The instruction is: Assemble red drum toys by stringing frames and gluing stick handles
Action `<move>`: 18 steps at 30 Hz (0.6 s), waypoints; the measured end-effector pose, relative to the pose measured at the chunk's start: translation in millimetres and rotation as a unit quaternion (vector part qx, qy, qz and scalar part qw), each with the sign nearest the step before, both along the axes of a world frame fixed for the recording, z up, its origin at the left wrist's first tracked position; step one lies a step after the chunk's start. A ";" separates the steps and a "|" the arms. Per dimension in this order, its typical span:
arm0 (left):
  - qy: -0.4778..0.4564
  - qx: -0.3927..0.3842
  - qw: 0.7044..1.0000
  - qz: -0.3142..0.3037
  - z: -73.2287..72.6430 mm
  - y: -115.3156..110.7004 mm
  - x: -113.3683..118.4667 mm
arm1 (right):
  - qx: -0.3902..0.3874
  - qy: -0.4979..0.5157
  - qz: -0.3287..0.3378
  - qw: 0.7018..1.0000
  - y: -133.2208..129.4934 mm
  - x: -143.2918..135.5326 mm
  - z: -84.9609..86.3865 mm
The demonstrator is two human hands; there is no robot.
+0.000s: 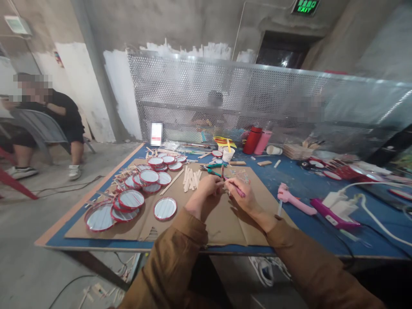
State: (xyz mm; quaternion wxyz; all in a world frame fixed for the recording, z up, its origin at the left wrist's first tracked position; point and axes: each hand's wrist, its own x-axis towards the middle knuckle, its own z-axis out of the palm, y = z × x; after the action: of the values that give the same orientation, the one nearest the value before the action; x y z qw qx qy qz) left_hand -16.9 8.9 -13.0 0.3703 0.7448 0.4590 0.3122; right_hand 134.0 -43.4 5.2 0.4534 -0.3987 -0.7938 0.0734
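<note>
My left hand is closed around a short wooden stick that points up between the two hands. In my right hand is a slim pink pen-like tool, its tip close to the left fingers and partly hidden. Just beyond the hands lie teal-handled pliers. A bunch of flat wooden sticks rests to the left on the cardboard sheet. One round red-rimmed disc lies alone near my left forearm, and several more discs are piled farther left.
A pink glue gun and a purple power strip with white plugs sit on the right. Behind stand a paper cup, a red bottle and a pink bottle. A perforated metal panel borders the table. A person sits far left.
</note>
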 end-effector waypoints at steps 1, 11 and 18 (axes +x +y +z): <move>0.000 -0.002 1.000 -0.001 1.0 -0.6 -0.2 | 0.003 0.001 0.000 1.000 -0.1 0.1 0.1; 0.022 -0.016 1.000 -0.010 8.7 -1.5 -1.6 | 0.009 0.001 -0.009 1.000 2.2 3.0 -4.3; 0.011 -0.011 1.000 -0.012 2.6 2.3 0.1 | 0.005 0.005 -0.013 1.000 2.4 4.1 -5.4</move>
State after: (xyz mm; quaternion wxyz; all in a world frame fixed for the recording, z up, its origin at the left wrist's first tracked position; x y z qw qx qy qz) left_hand -16.7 11.2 -10.4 0.3773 0.7492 0.4578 0.2947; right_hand 138.1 -41.0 -0.2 0.4601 -0.4064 -0.7866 0.0657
